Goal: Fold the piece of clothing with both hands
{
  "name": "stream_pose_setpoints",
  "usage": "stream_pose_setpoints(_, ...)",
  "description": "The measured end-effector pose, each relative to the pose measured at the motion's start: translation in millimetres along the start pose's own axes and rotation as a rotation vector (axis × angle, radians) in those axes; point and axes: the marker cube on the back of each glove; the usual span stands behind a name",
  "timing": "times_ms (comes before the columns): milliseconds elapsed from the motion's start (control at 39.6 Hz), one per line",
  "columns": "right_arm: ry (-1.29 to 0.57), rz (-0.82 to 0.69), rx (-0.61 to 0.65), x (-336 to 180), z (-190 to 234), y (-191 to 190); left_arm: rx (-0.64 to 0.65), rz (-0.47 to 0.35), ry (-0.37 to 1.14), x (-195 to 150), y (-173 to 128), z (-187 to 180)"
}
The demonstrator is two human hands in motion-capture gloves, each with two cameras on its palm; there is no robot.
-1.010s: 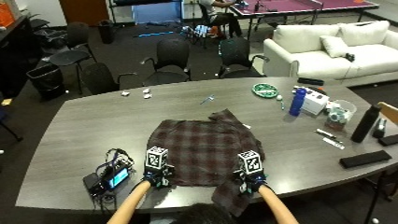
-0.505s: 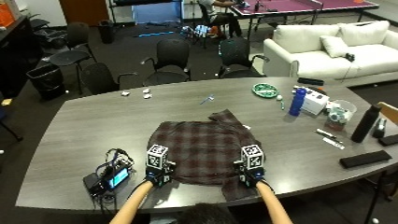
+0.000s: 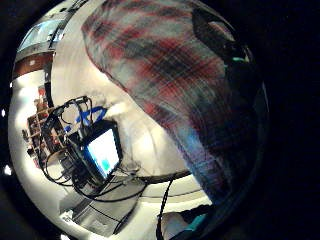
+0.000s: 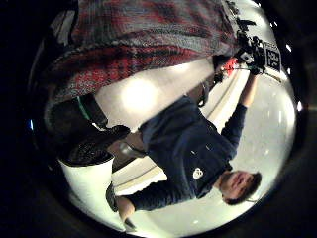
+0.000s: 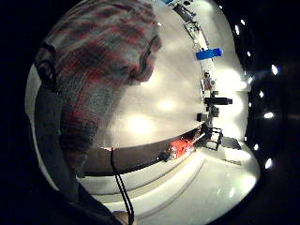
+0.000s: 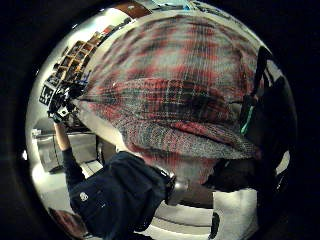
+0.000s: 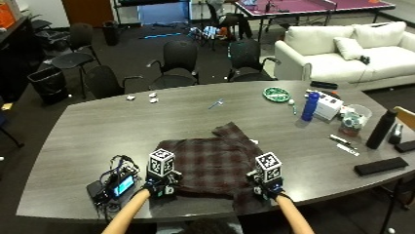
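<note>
outside view: person at a grey desk (image 7: 97, 126), both forearms reaching up to a dark plaid shirt (image 7: 211, 163) near the desk's near edge
shirt look: dark red and grey check, lies mostly flat as a rough rectangle; one part, a sleeve or collar, sticks out at the far right corner; near right corner droops over the desk edge
shirt near edge: right thumb side palm view shows the hem (image 6: 185, 137) raised off the desk and doubled over, with a fold ridge across the cloth
left hand (image 7: 159, 187): at the shirt's near left corner, on the cloth
left fingers: left thumb side palm view shows dark fingers (image 4: 79, 121) curled round the plaid edge, pinching it
right hand (image 7: 267, 187): at the shirt's near right corner, on the cloth
right fingers: dark fingers (image 6: 260, 115) wrapped over the cloth edge in the right thumb side palm view, gripping it
hands apart: one at each near corner, shirt stretched between them
beside left hand: small device with lit screen (image 7: 120, 185) and tangled cables, just left of the shirt, not touching it
far right of desk: blue bottle (image 7: 310, 106), white box (image 7: 329, 105), black bottle (image 7: 379, 129), green plate (image 7: 277, 93), all well apart from the shirt
</note>
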Motion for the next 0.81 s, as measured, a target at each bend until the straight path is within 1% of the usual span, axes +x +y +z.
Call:
stream_pose_setpoints(25,-0.013,-0.015,0.011,-1.7,-15.0,13.2,0.009,0.046,0.016,4.5,9.7,-4.9)
stream_pose_setpoints(76,-0.045,-0.046,0.022,-5.9,-46.1,38.8,0.024,0.113,0.026,16.0,36.1,-20.9)
stream_pose_setpoints(152,-0.07,-0.067,0.017,-6.5,-74.7,56.2,0.059,0.158,0.023,27.0,64.5,-46.0)
stream_pose_setpoints(227,-0.063,-0.065,0.033,-1.5,-103.1,55.6,0.13,0.146,0.013,25.4,77.6,-76.2)
stream_pose_setpoints(303,-0.052,-0.036,0.067,5.7,-132.7,39.3,0.189,0.092,0.01,12.8,74.6,-104.9)
stream_pose_setpoints(379,-0.032,0.029,0.045,19.0,-144.7,2.3,0.204,0.024,0.025,-7.3,53.2,-123.5)
stream_pose_setpoints(455,-0.008,0.094,-0.061,27.8,-147.7,-42.2,0.167,-0.064,0.061,-32.3,17.9,-128.9)
stream_pose_setpoints(505,0.011,0.136,-0.129,31.0,-142.3,-77.1,0.109,-0.163,0.065,-47.5,-4.5,-126.7)
stream_pose_setpoints(556,0.035,0.17,-0.18,31.2,-133.8,-110.7,0.03,-0.307,0.043,-58.9,-20.2,-122.3)
stream_pose_setpoints(581,0.044,0.182,-0.2,28.8,-131.6,-121.7,-0.007,-0.369,0.035,-62.7,-26.3,-119.0)
stream_pose_setpoints(606,0.051,0.194,-0.218,24.9,-131.1,-128.5,-0.038,-0.411,0.037,-65.4,-32.9,-114.4)
stream_pose_setpoints(631,0.055,0.21,-0.231,20.5,-130.7,-133.3,-0.062,-0.432,0.045,-67.5,-40.8,-108.6)
stream_pose_setpoints(682,0.063,0.255,-0.245,13.7,-123.5,-145.8,-0.089,-0.438,0.055,-73.2,-61.0,-93.6)
stream_pose_setpoints(758,0.068,0.309,-0.273,7.2,-94.5,-171.3,-0.107,-0.452,0.035,-86.9,-94.7,-66.1)
stream_pose_setpoints(808,0.069,0.299,-0.267,1.7,-74.9,-186.2,-0.115,-0.483,0.021,-95.4,-111.6,-49.8)
